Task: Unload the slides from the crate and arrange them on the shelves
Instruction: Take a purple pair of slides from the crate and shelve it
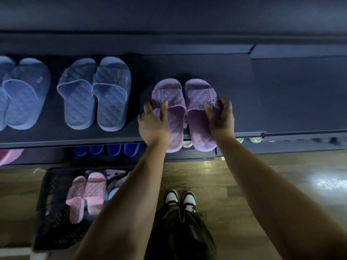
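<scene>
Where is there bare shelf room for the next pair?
The shelf is bare right of the purple pair. Only a narrow gap separates that pair from the blue pair; further left is crowded.

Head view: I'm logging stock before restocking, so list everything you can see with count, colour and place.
top shelf: one, dark navy, across the frame
purple slides: one pair, purple, on the top shelf, heels overhanging its front edge
blue slides: at least two pairs, blue, on the top shelf left of the purple pair; leftmost cut off by the frame
dark blue slides: four heels showing, under the top shelf
floor: one, brown wood
crate: one, black mesh, on the floor at left
pink slides: one pair, pink, in the crate
sneakers: one pair, black and white, on the person's feet
left hand: grips the left purple slide
right hand: grips the right purple slide
</scene>
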Demonstrator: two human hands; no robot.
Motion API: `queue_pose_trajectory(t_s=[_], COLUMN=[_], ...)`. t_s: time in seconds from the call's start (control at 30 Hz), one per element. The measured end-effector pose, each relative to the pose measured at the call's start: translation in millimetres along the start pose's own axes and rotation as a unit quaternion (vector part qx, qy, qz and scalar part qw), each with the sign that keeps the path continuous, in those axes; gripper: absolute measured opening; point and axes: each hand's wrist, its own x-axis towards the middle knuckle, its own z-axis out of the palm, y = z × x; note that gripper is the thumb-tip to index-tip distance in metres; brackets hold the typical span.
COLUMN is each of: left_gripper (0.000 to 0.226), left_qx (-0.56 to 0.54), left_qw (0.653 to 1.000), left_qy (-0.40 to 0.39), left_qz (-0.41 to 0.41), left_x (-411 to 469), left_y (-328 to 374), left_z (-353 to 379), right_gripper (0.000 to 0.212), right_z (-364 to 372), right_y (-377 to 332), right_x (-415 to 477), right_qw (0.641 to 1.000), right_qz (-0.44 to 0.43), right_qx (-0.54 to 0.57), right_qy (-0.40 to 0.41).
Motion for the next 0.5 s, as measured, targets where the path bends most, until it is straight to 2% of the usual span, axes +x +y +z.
queue_pose_trajectory(t_s=[0.1, 0.3, 0.4, 0.5], left_gripper=[0.062, 0.068, 0.065, 0.064], left_qx=[0.037, -0.089, -0.105, -0.11], left_qw=[0.999, 0.983, 0.981, 0.981], left_qy=[0.011, -0.049, -0.084, -0.087], left_qz=[-0.002, 0.153, 0.14, 0.138], left_x=[-2.1, -15.3, -10.9, 1.2], left_y=[-1.7, -32.4, -29.1, -21.5], left_z=[8.0, 8.8, 11.8, 17.5], right_gripper=[0.045, 0.043, 0.045, 0.045], right_z=[5.6, 6.8, 9.3, 16.5], right_y=[2.5, 10.3, 8.6, 3.6], right_x=[0.5, -11.1, -4.4, 8.7], right_qw=[0.999, 0.998, 0.998, 0.996], right_qz=[0.001, -0.032, -0.021, -0.019], right_qx=[-0.024, 0.005, 0.012, 0.02], right_qy=[0.023, 0.054, 0.06, 0.081])
